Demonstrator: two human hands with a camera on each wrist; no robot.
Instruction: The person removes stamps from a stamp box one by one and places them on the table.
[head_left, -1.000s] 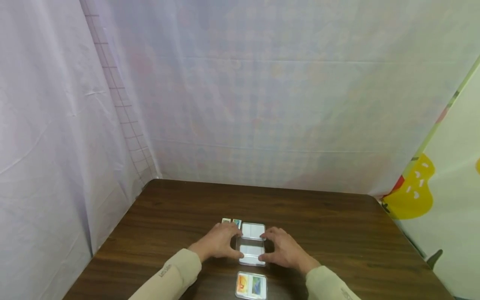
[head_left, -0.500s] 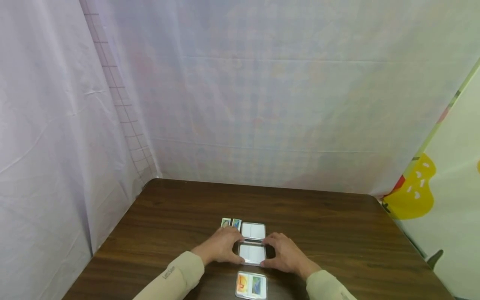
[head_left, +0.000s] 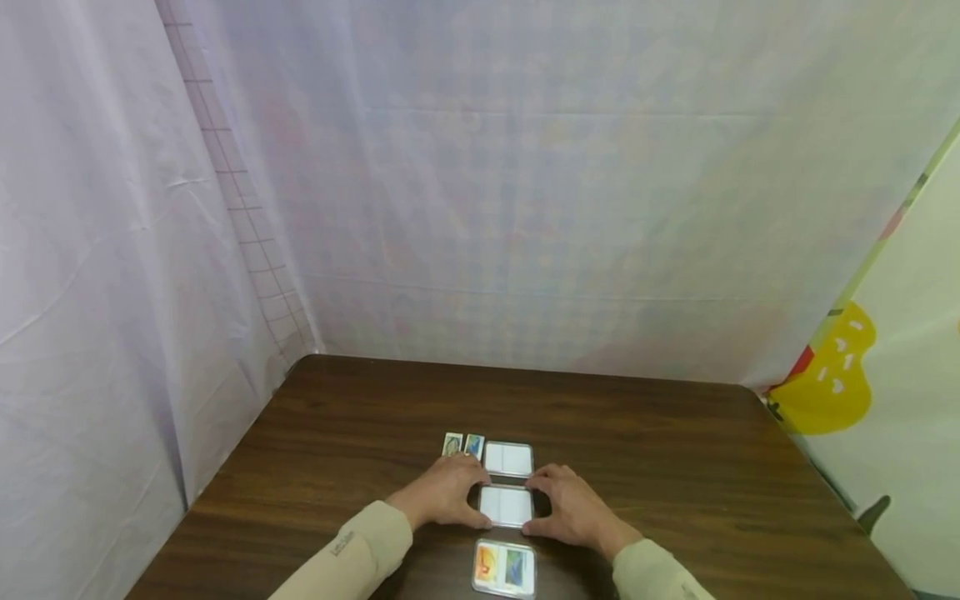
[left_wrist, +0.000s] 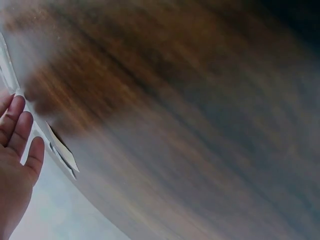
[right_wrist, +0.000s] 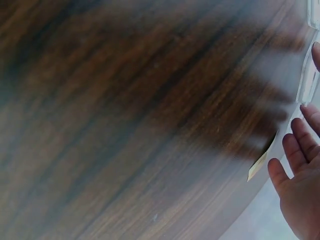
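A flat clear case [head_left: 506, 507] with a white, two-part inside lies on the table between my hands. My left hand [head_left: 447, 492] holds its left side, with thumb and forefinger at the near and far corners. Likewise my right hand [head_left: 573, 504] holds the right side by its corners. Beyond it lies a similar white-filled case [head_left: 508, 459]. Closer to me is a third case [head_left: 504, 569] containing one orange and one blue-green picture, stamp-like. Past the left fingers lie two small stamp-like pictures, one pale [head_left: 452, 443] and one blue [head_left: 474, 446], partly hidden by that hand.
The dark wood-grain table [head_left: 637, 442] extends around the cases. A pale cloth curtain [head_left: 510, 208] hangs along its far edge, another white curtain [head_left: 97, 292] on the left. To the right hangs a cloth with a yellow print [head_left: 825, 379].
A clear cover, held tilted over the middle case one second ago, now lies flat on it. Both hands have come down and slightly toward me with it; the last half second shows almost no movement.
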